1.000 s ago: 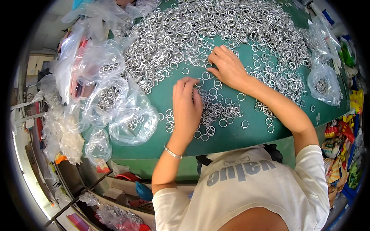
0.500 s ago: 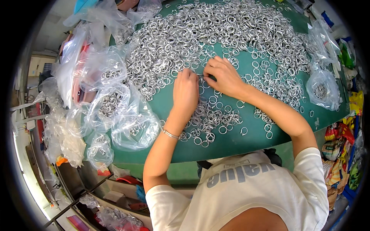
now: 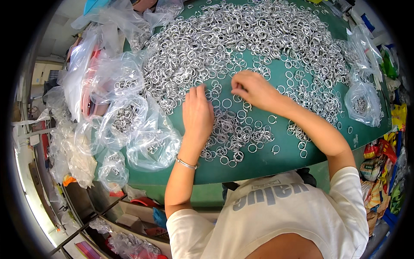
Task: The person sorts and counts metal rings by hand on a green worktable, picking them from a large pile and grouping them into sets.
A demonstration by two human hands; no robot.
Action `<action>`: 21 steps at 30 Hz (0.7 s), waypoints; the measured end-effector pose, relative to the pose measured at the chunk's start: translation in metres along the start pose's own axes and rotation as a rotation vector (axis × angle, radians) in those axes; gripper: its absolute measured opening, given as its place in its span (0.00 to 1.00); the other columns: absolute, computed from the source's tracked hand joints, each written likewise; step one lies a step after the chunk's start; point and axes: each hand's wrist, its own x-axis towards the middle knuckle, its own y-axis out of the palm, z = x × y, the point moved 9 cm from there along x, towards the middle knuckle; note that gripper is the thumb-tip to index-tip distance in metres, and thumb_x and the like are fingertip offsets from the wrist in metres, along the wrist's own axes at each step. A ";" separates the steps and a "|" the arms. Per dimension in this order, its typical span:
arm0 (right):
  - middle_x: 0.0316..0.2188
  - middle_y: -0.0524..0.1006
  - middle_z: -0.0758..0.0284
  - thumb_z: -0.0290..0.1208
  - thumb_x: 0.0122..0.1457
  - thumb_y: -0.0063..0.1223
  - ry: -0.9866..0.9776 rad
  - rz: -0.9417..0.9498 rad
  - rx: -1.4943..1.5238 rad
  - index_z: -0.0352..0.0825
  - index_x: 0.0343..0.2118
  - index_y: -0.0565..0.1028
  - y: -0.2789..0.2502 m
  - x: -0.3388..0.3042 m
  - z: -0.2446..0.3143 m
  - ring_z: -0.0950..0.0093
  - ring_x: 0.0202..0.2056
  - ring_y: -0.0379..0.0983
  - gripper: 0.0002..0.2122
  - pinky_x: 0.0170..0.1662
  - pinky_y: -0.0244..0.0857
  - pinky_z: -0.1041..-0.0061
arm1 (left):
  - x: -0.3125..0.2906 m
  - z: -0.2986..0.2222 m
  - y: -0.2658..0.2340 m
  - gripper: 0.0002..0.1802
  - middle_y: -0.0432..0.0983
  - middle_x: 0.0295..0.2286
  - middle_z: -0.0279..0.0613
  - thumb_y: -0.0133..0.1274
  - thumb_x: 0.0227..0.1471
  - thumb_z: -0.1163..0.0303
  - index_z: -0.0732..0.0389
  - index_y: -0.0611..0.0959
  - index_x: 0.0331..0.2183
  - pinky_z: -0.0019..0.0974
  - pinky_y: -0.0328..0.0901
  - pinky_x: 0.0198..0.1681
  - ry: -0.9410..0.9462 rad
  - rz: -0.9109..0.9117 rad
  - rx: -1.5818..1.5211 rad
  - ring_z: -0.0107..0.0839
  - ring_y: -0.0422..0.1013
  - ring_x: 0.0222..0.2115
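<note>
Many small silvery metal rings (image 3: pixel 241 30) lie heaped over the green tabletop (image 3: pixel 276 157). My left hand (image 3: pixel 198 113) is palm down at the near edge of the heap, its fingers together and bent, the tips hidden among or above rings. To its right my right hand (image 3: pixel 254 90) hovers over the green surface with fingers curled and thumb tucked in. Whatever either hand pinches is too small or hidden to make out. Between and below my hands sits a smaller pile of rings (image 3: pixel 230 129), with a few loose ones around it. A bracelet (image 3: pixel 186 163) circles my left wrist.
Clear plastic bags (image 3: pixel 153 144) with rings inside crowd the table's left side. Another ring-filled bag (image 3: pixel 361 103) rests at the right edge. A second cluster of rings (image 3: pixel 312 101) lies by my right forearm. Colourful packages (image 3: pixel 377 155) stand beyond the right edge.
My hands, which met fingertip to fingertip, have moved apart. The left went left and slightly nearer to me; the right shifted slightly right and nearer.
</note>
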 end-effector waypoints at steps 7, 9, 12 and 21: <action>0.25 0.70 0.70 0.31 0.59 0.44 0.596 -0.078 1.203 0.30 0.33 0.73 -0.016 0.012 -0.078 0.80 0.32 0.68 0.09 0.29 0.61 0.81 | 0.037 -0.019 0.018 0.16 0.69 0.36 0.46 0.54 0.42 0.76 0.63 0.75 0.38 0.40 0.61 0.40 0.089 -0.091 -0.074 0.43 0.66 0.38; 0.20 0.68 0.74 0.38 0.56 0.50 0.613 -0.112 0.739 0.34 0.29 0.74 -0.021 0.016 -0.091 0.83 0.26 0.65 0.11 0.25 0.58 0.81 | 0.045 -0.027 0.026 0.13 0.70 0.36 0.43 0.55 0.42 0.75 0.63 0.77 0.35 0.40 0.62 0.38 0.119 -0.075 0.023 0.41 0.67 0.36; 0.15 0.74 0.62 0.41 0.48 0.56 0.306 -0.200 -0.218 0.32 0.24 0.75 -0.027 0.038 -0.055 0.65 0.20 0.72 0.14 0.23 0.63 0.65 | 0.050 -0.025 0.033 0.12 0.71 0.33 0.43 0.55 0.42 0.75 0.64 0.78 0.33 0.40 0.62 0.35 0.138 -0.065 0.068 0.42 0.68 0.33; 0.10 0.65 0.67 0.37 0.49 0.56 0.352 -0.134 0.151 0.35 0.21 0.71 -0.032 0.026 -0.074 0.76 0.11 0.57 0.10 0.18 0.52 0.75 | 0.020 0.015 0.035 0.03 0.74 0.35 0.47 0.46 0.49 0.80 0.68 0.74 0.30 0.33 0.68 0.36 -0.314 0.041 -1.118 0.35 0.73 0.34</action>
